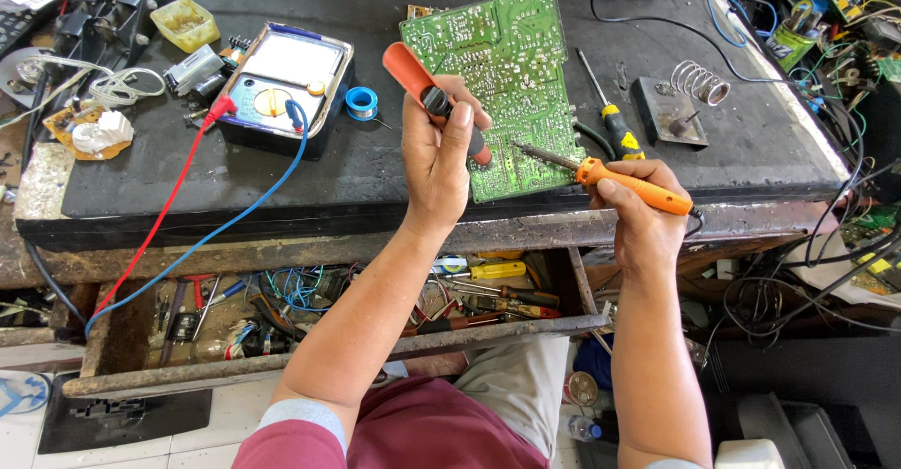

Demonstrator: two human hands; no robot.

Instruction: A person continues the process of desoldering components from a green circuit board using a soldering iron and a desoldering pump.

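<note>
The right hand (pixel 648 208) grasps the orange soldering iron (pixel 610 176), the left hand (pixel 439 154) the desoldering pump (pixel 427 93). The hot tip lies just beside the left fingers (pixel 462 122) and could burn them, or overheat the green circuit board (pixel 502 65).

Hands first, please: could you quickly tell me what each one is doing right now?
Left hand: closed around an orange desoldering pump.
Right hand: closed around an orange soldering iron.

The left hand (pixel 437 150) grips an orange desoldering pump (pixel 427 93), its tip down on the green circuit board (pixel 497 84). The right hand (pixel 643 211) holds an orange soldering iron (pixel 610 176), its tip on the board's near edge. A multimeter (pixel 282 89) with red and blue leads sits left; a screwdriver (pixel 610 112) lies right. The drawer (pixel 310 356) below stands open, full of tools.
</note>
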